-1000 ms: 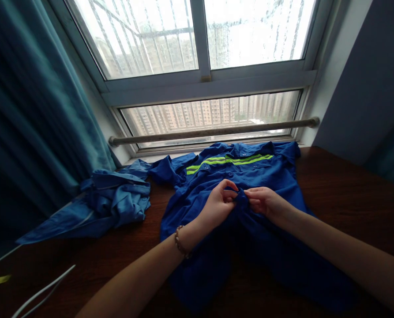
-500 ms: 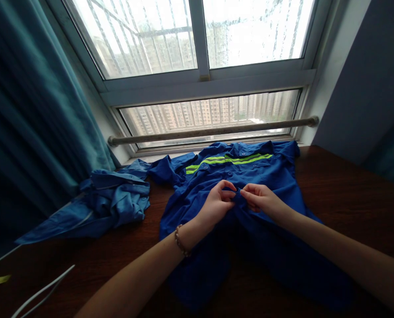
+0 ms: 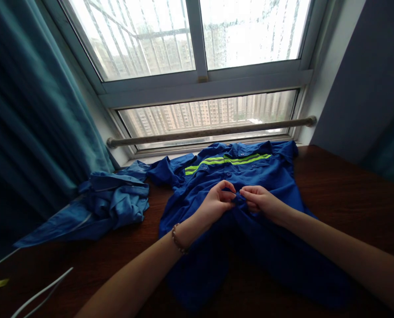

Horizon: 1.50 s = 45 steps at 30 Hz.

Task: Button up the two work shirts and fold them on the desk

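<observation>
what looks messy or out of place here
The lighter blue cloth lies crumpled in a heap by the curtain, untidy beside the dark blue garment, which is mostly spread out. I see no spill or damage.

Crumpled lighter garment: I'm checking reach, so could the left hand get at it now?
Probably yes: the left hand is at the darker garment, but the way left to the lighter garment looks open, over low cloth and tabletop.

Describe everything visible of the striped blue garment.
The blue garment looks like creased cloth, with buttons and a yellow-green and grey stripe across its chest. It lies front up on the brown surface, top end toward the window. The left hand and right hand touch its front; its lower part is dark.
</observation>
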### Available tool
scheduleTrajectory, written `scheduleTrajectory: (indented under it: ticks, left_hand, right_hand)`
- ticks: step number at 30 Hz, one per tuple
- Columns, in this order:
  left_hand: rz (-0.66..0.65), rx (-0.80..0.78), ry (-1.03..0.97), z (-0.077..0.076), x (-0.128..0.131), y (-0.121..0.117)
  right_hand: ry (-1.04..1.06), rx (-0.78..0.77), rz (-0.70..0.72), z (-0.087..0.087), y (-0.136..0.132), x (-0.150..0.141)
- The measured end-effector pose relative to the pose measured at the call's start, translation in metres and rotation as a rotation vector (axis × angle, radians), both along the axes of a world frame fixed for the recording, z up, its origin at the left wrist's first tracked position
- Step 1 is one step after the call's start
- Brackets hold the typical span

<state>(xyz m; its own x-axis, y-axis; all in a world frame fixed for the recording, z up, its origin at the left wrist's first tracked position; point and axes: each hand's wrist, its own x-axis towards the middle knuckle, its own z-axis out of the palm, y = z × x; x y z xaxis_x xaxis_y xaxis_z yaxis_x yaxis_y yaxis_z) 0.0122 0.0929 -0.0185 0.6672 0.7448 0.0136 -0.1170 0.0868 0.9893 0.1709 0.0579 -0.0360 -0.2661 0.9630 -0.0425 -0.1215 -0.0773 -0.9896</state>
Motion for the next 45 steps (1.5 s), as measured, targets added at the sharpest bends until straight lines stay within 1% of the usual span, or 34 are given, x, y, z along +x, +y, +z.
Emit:
scheduleTrajectory:
  ticks: [3, 6, 9, 12, 13, 14, 16, 18, 20, 23, 26, 28, 30, 32, 34, 36, 38, 40, 42, 43, 45]
  left_hand:
    - [-0.019, 0.007, -0.015, 0.001, 0.0, 0.0]
    - [-0.003, -0.042, -0.031, -0.001, 0.001, 0.0]
    - [0.069, -0.12, -0.027, -0.006, 0.0, 0.004]
    - [0.155, -0.158, -0.021, -0.012, -0.003, 0.012]
    - [0.173, -0.164, -0.024, -0.014, -0.005, 0.016]
    - [0.183, -0.171, -0.03, -0.015, -0.006, 0.019]
    - [0.191, -0.185, -0.043, -0.018, -0.008, 0.024]
    - [0.192, -0.2, -0.049, -0.019, -0.009, 0.029]
    - [0.205, -0.214, -0.045, -0.019, -0.01, 0.031]
    - [0.271, -0.241, -0.036, -0.015, -0.01, 0.033]
    - [0.337, -0.255, -0.048, -0.011, -0.011, 0.033]
    - [0.316, -0.254, -0.074, -0.011, -0.011, 0.032]
    - [0.249, -0.236, -0.102, -0.012, -0.011, 0.031]
    - [0.204, -0.187, -0.11, -0.014, -0.01, 0.029]
    - [0.227, -0.123, -0.077, -0.017, -0.007, 0.027]
    - [0.291, -0.06, -0.019, -0.021, -0.003, 0.025]
    - [0.344, 0.032, 0.05, -0.027, 0.0, 0.022]
    - [0.376, 0.194, 0.137, -0.033, 0.001, 0.019]
    - [0.377, 0.401, 0.25, -0.039, 0.002, 0.014]
    - [0.364, 0.502, 0.311, -0.041, 0.002, 0.012]
    - [0.316, 0.683, 0.42, -0.045, 0.002, 0.007]
  right_hand:
    - [0.1, -0.045, 0.029, -0.004, 0.0, -0.001]
    - [0.145, -0.078, -0.006, -0.008, 0.005, 0.002]
    - [0.106, -0.05, -0.148, -0.004, 0.009, 0.007]
    - [0.009, 0.098, -0.297, 0.013, 0.003, 0.01]
    - [-0.062, 0.169, -0.313, 0.02, -0.002, 0.01]
    - [-0.154, 0.237, -0.299, 0.027, -0.007, 0.008]
    - [-0.376, 0.352, -0.212, 0.037, -0.019, 0.004]
    - [-0.622, 0.448, -0.133, 0.038, -0.025, 0.001]
    - [-0.874, 0.55, -0.117, 0.032, -0.026, 0.002]
    - [-1.213, 0.655, -0.111, 0.015, -0.017, 0.009]
    - [-1.399, 0.718, -0.103, 0.003, -0.007, 0.016]
    - [-1.43, 0.747, -0.126, 0.0, -0.003, 0.018]
    - [-1.379, 0.742, -0.167, -0.001, 0.002, 0.02]
    - [-1.233, 0.714, -0.232, -0.002, 0.006, 0.023]
    - [-1.037, 0.651, -0.322, -0.003, 0.011, 0.026]
    - [-0.799, 0.527, -0.378, -0.003, 0.015, 0.028]
    - [-0.514, 0.331, -0.349, -0.003, 0.016, 0.028]
    - [-0.271, 0.127, -0.287, -0.001, 0.014, 0.025]
    - [-0.158, -0.006, -0.263, 0.002, 0.011, 0.02]
    - [-0.141, -0.034, -0.269, 0.003, 0.01, 0.019]
    - [-0.119, -0.025, -0.286, 0.005, 0.008, 0.017]
